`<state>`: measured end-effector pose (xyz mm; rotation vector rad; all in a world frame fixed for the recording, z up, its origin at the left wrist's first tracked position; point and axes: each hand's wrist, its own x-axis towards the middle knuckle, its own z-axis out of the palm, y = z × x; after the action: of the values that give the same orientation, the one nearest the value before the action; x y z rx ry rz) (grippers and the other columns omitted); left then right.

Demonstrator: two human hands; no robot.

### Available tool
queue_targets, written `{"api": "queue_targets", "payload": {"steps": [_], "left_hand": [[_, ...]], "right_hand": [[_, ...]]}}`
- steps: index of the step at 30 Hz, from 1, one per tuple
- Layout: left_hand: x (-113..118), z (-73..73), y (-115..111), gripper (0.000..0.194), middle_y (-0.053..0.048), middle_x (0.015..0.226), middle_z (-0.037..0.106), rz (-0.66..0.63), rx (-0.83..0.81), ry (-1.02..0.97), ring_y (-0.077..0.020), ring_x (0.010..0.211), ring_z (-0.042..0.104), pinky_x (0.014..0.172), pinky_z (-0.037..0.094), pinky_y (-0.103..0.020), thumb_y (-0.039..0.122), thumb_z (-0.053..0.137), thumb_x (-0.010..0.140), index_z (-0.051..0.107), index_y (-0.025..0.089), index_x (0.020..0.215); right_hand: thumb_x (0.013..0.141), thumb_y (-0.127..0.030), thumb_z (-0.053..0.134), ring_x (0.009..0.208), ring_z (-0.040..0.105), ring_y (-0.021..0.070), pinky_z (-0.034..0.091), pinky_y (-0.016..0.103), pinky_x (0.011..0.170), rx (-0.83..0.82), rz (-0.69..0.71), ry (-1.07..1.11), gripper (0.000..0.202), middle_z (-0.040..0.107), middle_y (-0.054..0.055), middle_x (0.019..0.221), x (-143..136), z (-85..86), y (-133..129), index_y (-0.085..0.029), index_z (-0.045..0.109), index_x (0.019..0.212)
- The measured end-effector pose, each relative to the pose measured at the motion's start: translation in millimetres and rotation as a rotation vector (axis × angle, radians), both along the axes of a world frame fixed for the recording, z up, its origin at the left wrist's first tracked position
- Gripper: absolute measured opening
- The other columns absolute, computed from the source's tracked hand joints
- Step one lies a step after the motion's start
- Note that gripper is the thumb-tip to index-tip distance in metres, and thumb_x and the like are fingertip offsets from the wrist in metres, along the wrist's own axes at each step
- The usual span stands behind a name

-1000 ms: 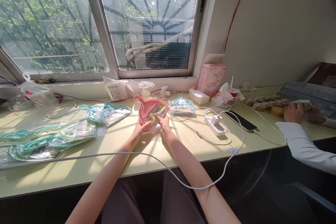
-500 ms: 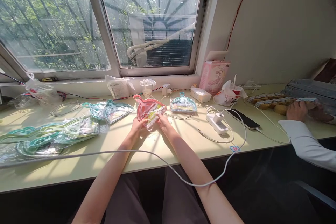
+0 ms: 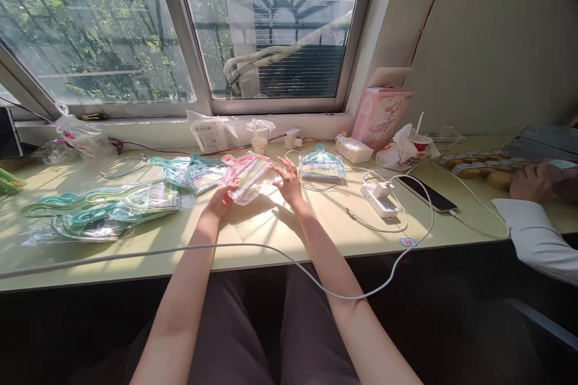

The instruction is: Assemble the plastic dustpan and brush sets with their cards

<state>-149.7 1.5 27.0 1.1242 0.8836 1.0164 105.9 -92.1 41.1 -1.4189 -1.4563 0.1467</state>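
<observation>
A pink mini dustpan set [image 3: 247, 173] in a clear plastic bag lies tilted over the yellow-green desk [image 3: 316, 234], its handle pointing left. My left hand [image 3: 220, 200] grips the bag's near left corner. My right hand [image 3: 288, 183] hovers just right of the bag with fingers spread and nothing in it. A teal dustpan set [image 3: 322, 166] in its bag lies a little further right. Two more teal sets [image 3: 192, 172] lie just left of the pink one.
A pile of bagged teal sets [image 3: 106, 213] fills the desk's left. A white charger block [image 3: 382, 200], its cable [image 3: 271, 249] and a black phone [image 3: 427, 194] lie to the right. Another person's hand [image 3: 531, 181] and white sleeve rest at far right beside packaged pastries [image 3: 478, 168].
My right hand has let go of the pink set and opened. My left hand has swung the bagged set leftward and lower toward the desk. The view shifted downward.
</observation>
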Motion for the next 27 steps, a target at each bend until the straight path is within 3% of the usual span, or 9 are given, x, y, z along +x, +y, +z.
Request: {"api": "queue_targets", "payload": {"steps": [2,4,8,13,18,23,27], "left_hand": [[3,-0.9,-3,0.033,-0.01,0.097,0.085,-0.015,-0.054,0.014,-0.0288,0.097,0.082,0.085,0.072,-0.037,0.019,0.083,0.073,0.081,0.022,0.105],[4,-0.4,-5,0.034,-0.01,0.096,0.085,-0.05,-0.091,0.01,-0.0306,0.099,0.083,0.086,0.072,-0.038,0.017,0.084,0.07,0.083,0.023,0.103],[4,5.1,-11,0.037,-0.011,0.1,0.085,-0.126,-0.112,0.028,-0.0331,0.107,0.083,0.085,0.072,-0.04,0.018,0.09,0.072,0.085,0.023,0.108],[5,11.9,-22,0.043,-0.012,0.097,0.085,-0.231,-0.109,0.123,-0.0281,0.084,0.08,0.064,0.064,-0.034,0.019,0.104,0.068,0.086,0.019,0.108],[10,10.4,-25,0.039,-0.009,0.086,0.082,-0.301,-0.053,0.231,-0.0235,0.07,0.074,0.059,0.058,-0.031,0.024,0.106,0.068,0.087,0.018,0.102],[14,14.6,-28,0.044,-0.012,0.099,0.086,-0.262,0.014,0.212,-0.0326,0.091,0.08,0.076,0.065,-0.039,0.019,0.105,0.066,0.089,0.021,0.106],[14,20.7,-34,0.055,-0.013,0.11,0.087,-0.235,0.037,0.16,-0.0373,0.102,0.08,0.083,0.067,-0.045,0.018,0.106,0.064,0.088,0.025,0.116]], "right_hand": [[0.092,-0.008,0.087,0.16,0.055,0.0378,0.041,0.062,0.138,0.017,-0.011,0.025,0.025,0.074,0.009,0.157,6,0.3,1,-0.03,0.091,0.101],[0.093,-0.019,0.093,0.146,0.063,0.0379,0.044,0.059,0.132,0.033,0.001,0.088,0.014,0.079,0.011,0.142,13,2.2,2,-0.029,0.089,0.084],[0.088,-0.038,0.102,0.137,0.065,0.0361,0.044,0.055,0.127,0.038,0.076,0.227,0.023,0.078,0.01,0.131,23,5.4,0,-0.028,0.085,0.076],[0.087,-0.053,0.101,0.138,0.064,0.0362,0.043,0.055,0.129,0.047,0.056,0.3,0.034,0.076,0.01,0.132,20,3.3,2,-0.027,0.082,0.075],[0.089,-0.045,0.099,0.145,0.06,0.0378,0.04,0.058,0.132,0.087,-0.021,0.269,0.03,0.077,0.009,0.141,16,3.5,3,-0.028,0.08,0.073],[0.09,-0.026,0.095,0.147,0.061,0.0374,0.038,0.056,0.134,0.093,-0.074,0.245,0.021,0.079,0.008,0.142,17,4.4,1,-0.029,0.083,0.073],[0.089,-0.027,0.094,0.147,0.061,0.0387,0.038,0.06,0.136,0.099,-0.114,0.25,0.019,0.08,0.008,0.142,16,2.1,1,-0.03,0.084,0.073]]}}
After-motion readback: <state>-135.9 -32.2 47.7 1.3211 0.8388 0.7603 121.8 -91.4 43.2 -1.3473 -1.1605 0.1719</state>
